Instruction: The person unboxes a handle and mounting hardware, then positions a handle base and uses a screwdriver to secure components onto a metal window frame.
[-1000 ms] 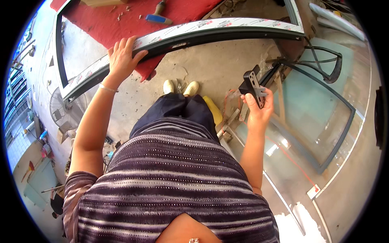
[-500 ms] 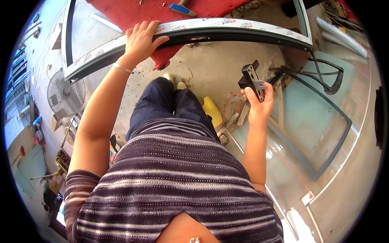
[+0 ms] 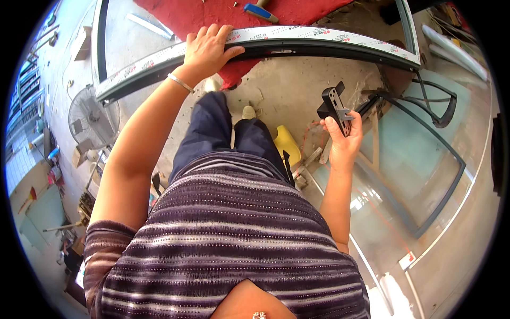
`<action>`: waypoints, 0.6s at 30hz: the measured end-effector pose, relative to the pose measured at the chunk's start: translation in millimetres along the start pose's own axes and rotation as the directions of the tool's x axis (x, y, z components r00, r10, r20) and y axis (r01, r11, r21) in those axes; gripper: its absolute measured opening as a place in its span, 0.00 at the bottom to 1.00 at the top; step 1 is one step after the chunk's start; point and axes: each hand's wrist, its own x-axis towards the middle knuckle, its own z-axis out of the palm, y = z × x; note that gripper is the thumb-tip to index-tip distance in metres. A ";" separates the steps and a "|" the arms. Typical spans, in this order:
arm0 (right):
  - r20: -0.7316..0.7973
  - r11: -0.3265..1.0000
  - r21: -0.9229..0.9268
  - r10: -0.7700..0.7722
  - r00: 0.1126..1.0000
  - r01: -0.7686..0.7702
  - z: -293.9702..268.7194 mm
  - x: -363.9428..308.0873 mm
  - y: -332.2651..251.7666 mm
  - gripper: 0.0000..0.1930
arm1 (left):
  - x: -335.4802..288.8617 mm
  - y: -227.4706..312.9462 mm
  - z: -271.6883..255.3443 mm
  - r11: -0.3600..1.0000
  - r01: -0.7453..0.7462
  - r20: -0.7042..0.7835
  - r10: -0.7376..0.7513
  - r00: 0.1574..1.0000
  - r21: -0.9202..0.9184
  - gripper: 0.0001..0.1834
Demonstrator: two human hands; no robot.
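My left hand (image 3: 208, 49) lies palm down on the top rail of a dark metal window frame (image 3: 319, 42) that stands upright in front of me, its top covered with pale protective tape. A thin bangle circles that wrist. My right hand (image 3: 342, 139) is raised at waist height and grips a black metal hinge bracket (image 3: 333, 105) with several screw holes. The bracket is apart from the frame, below and to the right of its middle.
A red mat (image 3: 223, 13) with a blue-handled tool (image 3: 260, 11) lies beyond the frame. Glazed window panels (image 3: 419, 159) lean at my right. A yellow object (image 3: 287, 143) sits by my feet. A floor fan (image 3: 87, 119) stands at the left on the concrete floor (image 3: 287, 90).
The view has shifted, so the frame and the red mat sit higher in the picture. My left hand has stayed on the rail, and my right hand still holds the bracket.
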 end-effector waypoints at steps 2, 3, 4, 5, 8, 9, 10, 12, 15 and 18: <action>-0.041 1.000 -0.007 -0.023 0.999 0.022 9.0 -5.1 0.3 0.18 | 3.3 -7.0 -3.3 0.997 -0.061 0.049 0.063 0.997 -0.048 0.33; -0.078 0.999 -0.030 -0.033 0.996 0.031 15.2 -8.3 0.4 0.18 | 5.2 -13.7 -3.8 0.991 -0.115 0.050 0.119 0.992 -0.075 0.32; -0.115 0.998 -0.056 -0.044 0.992 0.038 21.7 -11.9 0.6 0.18 | 4.3 -19.7 -5.2 0.987 -0.137 0.054 0.142 0.988 -0.085 0.32; -0.131 0.997 -0.063 -0.048 0.990 0.040 28.8 -15.2 2.4 0.18 | 4.1 -24.9 -7.8 0.974 -0.151 0.081 0.166 0.983 -0.169 0.31; -0.192 1.000 -0.010 0.013 0.981 -0.016 46.3 -28.3 3.9 0.20 | 14.3 -30.5 -11.0 0.937 -0.219 0.067 0.246 0.967 -0.274 0.30; -0.210 0.998 -0.066 0.009 0.978 -0.023 51.2 -27.7 0.0 0.19 | 13.3 -29.9 -14.3 0.921 -0.268 0.028 0.287 0.958 -0.284 0.29; -0.216 1.000 -0.022 0.010 0.976 -0.015 56.2 -33.9 -0.7 0.19 | 14.5 -27.9 -18.1 0.925 -0.249 0.093 0.285 0.954 -0.287 0.30; -0.199 0.999 0.013 -0.027 0.980 0.030 68.0 -32.2 -8.2 0.18 | 14.2 -33.7 -11.6 0.920 -0.266 0.065 0.296 0.953 -0.288 0.30; -0.181 0.999 -0.039 -0.038 0.983 0.031 71.2 -33.1 -10.7 0.17 | 16.5 -34.0 -13.0 0.920 -0.255 0.118 0.301 0.946 -0.296 0.30; -0.156 0.984 -0.167 -0.086 0.984 0.060 66.4 -33.6 6.9 0.16 | 14.5 -30.8 -15.5 0.925 -0.256 0.103 0.295 0.950 -0.282 0.29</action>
